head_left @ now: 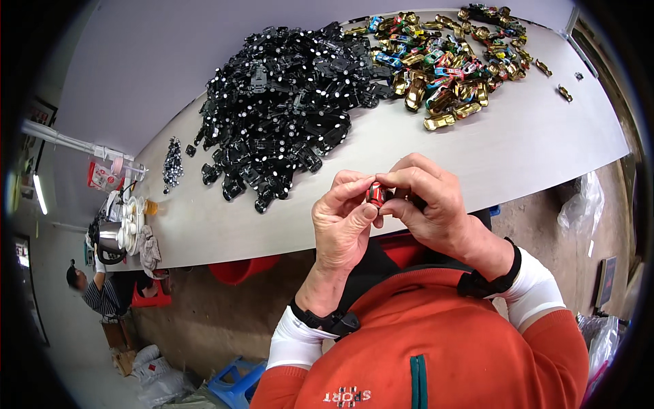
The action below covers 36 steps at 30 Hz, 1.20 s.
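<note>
Between the fingertips of both hands is a small toy car (pixel 376 194) with a red and dark body, held just off the table's near edge. My left hand (pixel 344 218) pinches it from the left, thumb and forefinger on it. From the other side my right hand (pixel 426 198) grips it the same way, and its fingers hide part of the car. Beyond my hands lies a big heap of black toy car chassis (pixel 272 102) with wheels. To its right is a pile of shiny car bodies (pixel 449 68) in gold, red, blue and green.
A small cluster of tiny silvery parts (pixel 173 165) lies left of the chassis heap. At the table's left end stand a metal kettle (pixel 110 240) and white cups (pixel 131 225). Below are a red basin (pixel 242 268) and a blue stool (pixel 236 382). Another person (pixel 102 292) is far left.
</note>
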Available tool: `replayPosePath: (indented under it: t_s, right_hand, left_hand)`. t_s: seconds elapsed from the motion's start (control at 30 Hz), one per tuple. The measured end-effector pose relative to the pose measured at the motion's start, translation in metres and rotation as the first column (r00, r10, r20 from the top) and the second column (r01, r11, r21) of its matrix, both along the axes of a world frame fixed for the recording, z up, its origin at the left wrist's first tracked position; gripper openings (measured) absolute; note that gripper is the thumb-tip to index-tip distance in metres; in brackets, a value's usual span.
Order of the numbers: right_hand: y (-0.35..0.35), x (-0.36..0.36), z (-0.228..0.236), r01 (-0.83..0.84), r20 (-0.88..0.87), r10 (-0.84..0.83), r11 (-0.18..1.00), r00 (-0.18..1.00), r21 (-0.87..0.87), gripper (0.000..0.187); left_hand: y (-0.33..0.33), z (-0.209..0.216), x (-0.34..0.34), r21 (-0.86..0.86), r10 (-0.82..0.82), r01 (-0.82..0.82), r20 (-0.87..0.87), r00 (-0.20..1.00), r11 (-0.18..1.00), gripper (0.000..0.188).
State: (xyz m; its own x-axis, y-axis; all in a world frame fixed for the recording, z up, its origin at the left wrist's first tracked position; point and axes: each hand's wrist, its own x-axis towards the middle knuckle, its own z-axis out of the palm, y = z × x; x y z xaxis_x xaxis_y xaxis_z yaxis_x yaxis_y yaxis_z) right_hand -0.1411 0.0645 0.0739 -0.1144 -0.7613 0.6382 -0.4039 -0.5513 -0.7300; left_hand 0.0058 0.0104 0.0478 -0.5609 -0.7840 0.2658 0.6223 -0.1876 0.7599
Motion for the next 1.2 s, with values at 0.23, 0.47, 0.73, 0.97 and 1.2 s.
replayPosePath:
  t_s: [0.23,0.47,0.73,0.97,1.2]
  right_hand:
    - [0.004,-0.005,0.002,-0.111,0.022,0.110,0.989,0.994,0.095,0.023]
    - [-0.006,-0.003,-0.016,-0.195,0.183,0.165,0.968,0.969,0.159,0.026]
    - [-0.005,-0.009,-0.022,-0.121,0.074,0.107,0.967,0.991,0.222,0.038]
    - [-0.015,-0.021,-0.055,-0.087,0.005,0.088,0.978,0.996,0.189,0.049]
    - [-0.018,-0.016,-0.042,-0.044,0.073,0.033,0.988,0.997,0.146,0.040]
  left_hand:
    - [-0.009,-0.005,0.005,0.032,-0.126,0.127,-0.031,0.991,0.991,0.024]
    - [-0.001,-0.003,0.000,-0.042,0.078,-0.074,0.082,0.994,0.996,0.030]
    - [-0.007,-0.021,-0.004,-0.028,0.096,-0.093,0.107,0.990,0.995,0.030]
    - [-0.017,-0.028,-0.003,0.032,0.092,-0.095,0.074,0.993,0.995,0.030]
    - [-0.030,-0.041,0.008,0.511,-0.011,0.150,-0.266,0.964,0.847,0.025]
